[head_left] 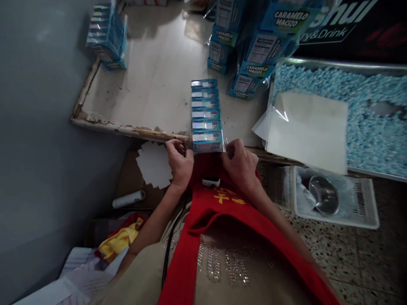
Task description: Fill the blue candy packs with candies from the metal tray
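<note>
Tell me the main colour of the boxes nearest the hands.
The boxes are mainly blue; head view.

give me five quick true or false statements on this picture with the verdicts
1. The left hand and right hand are at either side of the near end of the row of blue boxes. True.
2. The apron is green. False: the apron is red.
3. A pale sheet lies partly over the tray of blue pieces. True.
4. The metal bowl sits on top of the table. False: the metal bowl is in a plastic bin below the tabletop.
5. The tray is at the picture's left edge. False: the tray is on the right.
</note>
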{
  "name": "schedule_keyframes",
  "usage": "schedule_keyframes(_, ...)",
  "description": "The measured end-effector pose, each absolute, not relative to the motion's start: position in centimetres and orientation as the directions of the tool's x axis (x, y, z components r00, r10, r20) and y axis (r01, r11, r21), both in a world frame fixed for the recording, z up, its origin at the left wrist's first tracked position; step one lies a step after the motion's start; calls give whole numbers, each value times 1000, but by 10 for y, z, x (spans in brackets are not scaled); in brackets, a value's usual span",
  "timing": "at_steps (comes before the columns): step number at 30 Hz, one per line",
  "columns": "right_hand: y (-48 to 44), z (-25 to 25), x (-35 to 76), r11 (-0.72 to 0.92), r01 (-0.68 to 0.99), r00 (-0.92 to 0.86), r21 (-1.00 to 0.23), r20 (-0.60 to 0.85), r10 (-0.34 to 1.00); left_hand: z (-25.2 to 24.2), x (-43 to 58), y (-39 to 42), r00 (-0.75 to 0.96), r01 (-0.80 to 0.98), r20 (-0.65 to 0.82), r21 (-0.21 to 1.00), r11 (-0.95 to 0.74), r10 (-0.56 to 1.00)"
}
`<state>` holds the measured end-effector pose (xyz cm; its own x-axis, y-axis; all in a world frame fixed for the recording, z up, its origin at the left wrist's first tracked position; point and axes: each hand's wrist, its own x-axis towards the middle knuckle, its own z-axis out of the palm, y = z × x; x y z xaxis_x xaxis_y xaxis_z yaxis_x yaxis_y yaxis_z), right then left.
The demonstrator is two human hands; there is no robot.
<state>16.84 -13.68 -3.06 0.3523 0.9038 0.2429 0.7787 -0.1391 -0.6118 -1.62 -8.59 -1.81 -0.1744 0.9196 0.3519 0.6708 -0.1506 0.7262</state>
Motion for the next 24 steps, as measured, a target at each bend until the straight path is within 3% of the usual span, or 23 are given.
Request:
schedule_keyframes(2,-135,-40,168,-179,778,341,-602,166,925,-20,-20,-87,-148,647,171,762,-35,974)
schedule_keyframes(4,-132,-46,168,-174,790,296,-588,117,948,-14,-24,-88,-80,739,68,674,13,994)
schedule_keyframes(7,-129,-46,170,-154,808,228,-569,61,972,1,-29,-91,-45,845,28,535,23,999)
schedule_keyframes(11,-131,-40,180,-128,811,160,-571,6,987,13,-36,-99,-16,885,71,466,-19,997)
schedule_keyframes(15,-143,-44,196,-44,736,50,-676,-11,999,4,-46,-113,44,791,136,600,-118,990)
schedule_keyframes(19,-158,-52,207,1,548,32,-836,22,999,-8,-50,-119,-102,657,313,734,-173,944)
schedule_keyframes(22,-161,-53,202,4,431,95,-902,50,994,-13,-41,-114,-89,553,185,826,-106,979)
schedule_keyframes(24,-159,-52,194,23,422,129,-906,85,988,-14,-34,-109,-54,589,152,803,-91,987)
